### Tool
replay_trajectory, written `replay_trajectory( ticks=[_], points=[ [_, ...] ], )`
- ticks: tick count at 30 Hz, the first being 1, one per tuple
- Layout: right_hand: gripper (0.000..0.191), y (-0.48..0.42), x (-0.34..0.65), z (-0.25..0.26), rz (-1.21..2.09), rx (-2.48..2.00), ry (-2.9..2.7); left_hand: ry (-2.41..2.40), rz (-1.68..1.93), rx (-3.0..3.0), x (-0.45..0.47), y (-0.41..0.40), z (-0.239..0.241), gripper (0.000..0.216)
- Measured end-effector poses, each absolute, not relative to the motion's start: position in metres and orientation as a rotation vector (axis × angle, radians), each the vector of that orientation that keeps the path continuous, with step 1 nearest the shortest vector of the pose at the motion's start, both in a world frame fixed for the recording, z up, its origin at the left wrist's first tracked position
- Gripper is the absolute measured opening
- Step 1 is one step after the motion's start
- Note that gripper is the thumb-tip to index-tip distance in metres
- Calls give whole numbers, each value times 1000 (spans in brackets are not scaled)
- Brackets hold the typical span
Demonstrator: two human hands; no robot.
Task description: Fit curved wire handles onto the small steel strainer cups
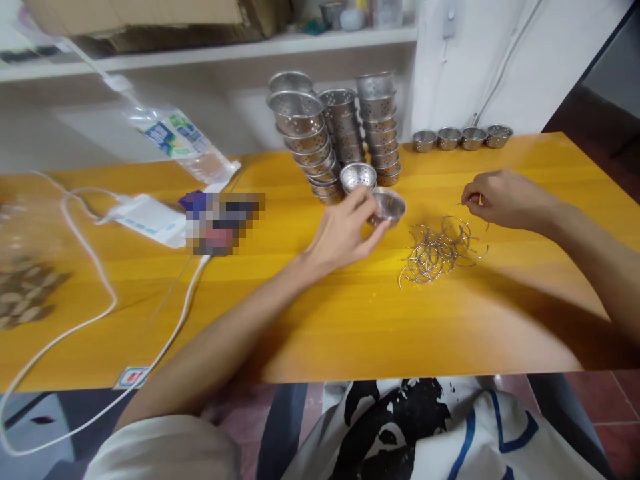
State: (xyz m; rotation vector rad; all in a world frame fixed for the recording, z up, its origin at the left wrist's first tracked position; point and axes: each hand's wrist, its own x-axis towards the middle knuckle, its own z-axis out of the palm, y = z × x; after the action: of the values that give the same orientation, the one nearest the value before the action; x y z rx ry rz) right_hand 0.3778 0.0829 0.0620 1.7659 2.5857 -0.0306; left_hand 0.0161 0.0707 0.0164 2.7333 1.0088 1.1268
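Note:
My left hand (347,230) grips the rim of a small perforated metal cup (389,207), tilted, just in front of the stacked cups. To the right, my right hand (493,197) is closed with thumb and fingertips pinched together; a thin wire end seems to poke out of the pinch. Between and below the hands lies a tangled heap of curved metal wires (435,253) on the yellow table (350,320). Another perforated cup (358,177) stands right behind the cup in my left hand.
Tall stacks of perforated cups (305,140) stand at the back. Several single cups (461,138) line the wall at right. A plastic bottle (183,143), a white power strip (147,219), looping white cable (107,267) and brown pieces (25,293) occupy the left.

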Motion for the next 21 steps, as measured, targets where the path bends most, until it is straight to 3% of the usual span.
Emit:
replay_trajectory(
  ticks=[6,12,17,21],
  points=[
    [28,67,342,84,-394,1667,2821,807,936,2511,7,53,-33,31],
    [18,76,278,68,-683,1422,3004,883,863,2312,7,58,-38,52],
    [11,78,256,36,-650,1522,2971,884,890,2176,7,58,-37,65],
    [20,75,254,32,-582,1574,2927,883,906,2156,7,59,-39,71]
  ],
)
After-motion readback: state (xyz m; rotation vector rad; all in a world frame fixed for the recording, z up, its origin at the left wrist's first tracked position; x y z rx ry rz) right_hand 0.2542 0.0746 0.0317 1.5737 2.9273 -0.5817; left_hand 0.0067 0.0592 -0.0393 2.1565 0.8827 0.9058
